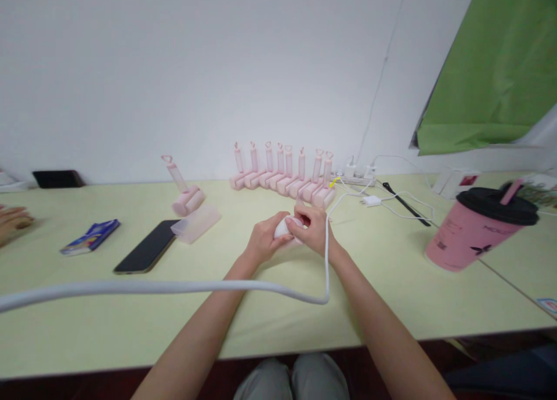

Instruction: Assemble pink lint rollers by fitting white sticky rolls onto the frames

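Above the table, my left hand (264, 237) and my right hand (314, 228) meet around a small rounded white piece (283, 228), with something pale pink showing below it. Fingers of both hands are closed on it, the right thumb lying across its top; what is under the fingers is hidden. Just behind stand several pale pink twin-cylinder pieces (272, 180) in a row, each with an upright clear tube and a small loop on top. Another such pink piece (188, 202) stands apart to the left, beside a translucent pinkish sleeve (198, 224).
A white cable (174, 286) crosses in front of my forearms. Left lie a black phone (148, 248), a blue packet (91, 236) and another person's hand (13, 223). Right are a pink lidded cup (474, 232), a white plug (371, 201), a black strap (407, 204) and a power strip (359, 180).
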The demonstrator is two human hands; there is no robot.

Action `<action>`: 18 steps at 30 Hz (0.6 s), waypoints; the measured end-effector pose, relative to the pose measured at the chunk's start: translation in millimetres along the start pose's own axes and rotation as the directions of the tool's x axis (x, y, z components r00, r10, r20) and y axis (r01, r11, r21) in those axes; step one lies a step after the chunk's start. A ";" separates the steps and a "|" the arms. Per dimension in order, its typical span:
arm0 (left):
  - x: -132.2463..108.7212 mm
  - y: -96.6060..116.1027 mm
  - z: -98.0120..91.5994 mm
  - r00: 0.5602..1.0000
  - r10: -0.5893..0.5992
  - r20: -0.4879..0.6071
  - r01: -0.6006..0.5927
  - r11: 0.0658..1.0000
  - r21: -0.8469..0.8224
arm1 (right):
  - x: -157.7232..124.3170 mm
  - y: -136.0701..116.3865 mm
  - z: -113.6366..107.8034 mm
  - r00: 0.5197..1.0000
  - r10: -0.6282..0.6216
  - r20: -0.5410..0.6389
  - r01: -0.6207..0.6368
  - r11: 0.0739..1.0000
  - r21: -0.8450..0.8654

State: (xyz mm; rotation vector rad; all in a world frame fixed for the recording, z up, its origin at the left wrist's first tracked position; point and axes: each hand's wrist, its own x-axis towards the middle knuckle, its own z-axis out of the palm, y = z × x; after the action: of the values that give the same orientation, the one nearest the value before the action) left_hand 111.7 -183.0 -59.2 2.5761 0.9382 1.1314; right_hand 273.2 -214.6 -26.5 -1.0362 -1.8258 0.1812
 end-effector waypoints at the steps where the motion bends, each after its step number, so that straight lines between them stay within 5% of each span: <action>1: 0.6 1.3 -0.2 1.000 -0.003 0.007 0.003 1.000 -0.015 | -0.3 1.1 0.5 1.000 0.000 -0.009 0.000 1.000 -0.002; 11: 9.2 13.5 -1.0 0.983 -0.079 0.167 0.112 0.973 -0.200 | -2.6 9.6 -0.2 0.999 0.032 -0.031 -0.033 0.999 -0.028; 18: 13.4 -3.3 -2.3 0.899 -0.137 0.415 0.325 0.846 -0.423 | -7.2 27.5 16.3 0.998 0.070 -0.003 -0.069 0.997 0.045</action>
State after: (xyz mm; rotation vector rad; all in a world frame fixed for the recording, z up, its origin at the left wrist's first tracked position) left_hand 115.4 -172.4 -50.7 2.0860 0.7369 0.6641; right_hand 276.7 -197.6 -54.3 -1.0682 -1.7745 0.2606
